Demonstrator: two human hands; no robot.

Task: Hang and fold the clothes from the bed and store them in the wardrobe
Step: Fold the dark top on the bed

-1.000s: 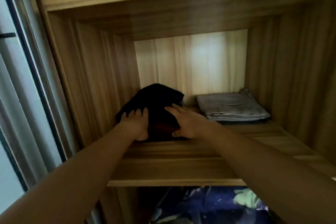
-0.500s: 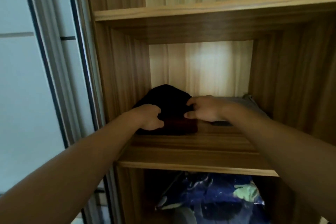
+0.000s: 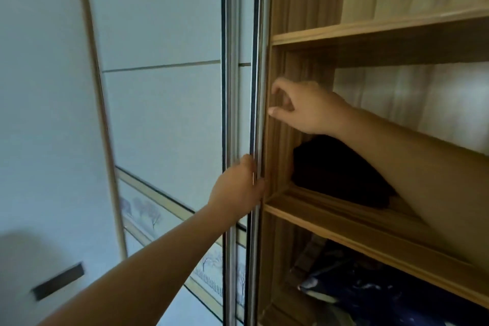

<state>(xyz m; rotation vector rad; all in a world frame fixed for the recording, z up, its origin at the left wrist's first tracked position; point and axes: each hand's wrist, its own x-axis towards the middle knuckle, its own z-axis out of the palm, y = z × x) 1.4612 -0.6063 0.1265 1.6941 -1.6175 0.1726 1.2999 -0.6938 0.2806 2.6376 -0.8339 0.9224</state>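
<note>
A folded black garment [image 3: 341, 174] lies at the left end of a wooden wardrobe shelf [image 3: 330, 222], partly hidden by my right forearm. My left hand [image 3: 238, 190] grips the metal edge of the sliding wardrobe door [image 3: 232, 87], its fingers curled round the frame. My right hand [image 3: 307, 106] hovers higher up, next to the wardrobe's left side wall; its fingers are loosely curled and hold nothing.
The sliding door has pale panels [image 3: 164, 114] and a band with printed trees [image 3: 150, 214]. A second shelf [image 3: 370, 32] runs above. Dark blue clothes [image 3: 370, 296] fill the compartment below. A white wall [image 3: 39, 114] stands at the left.
Both hands left the black garment. My left hand moved left and took hold of the sliding door's edge. My right hand lifted toward the side wall. The view swung left.
</note>
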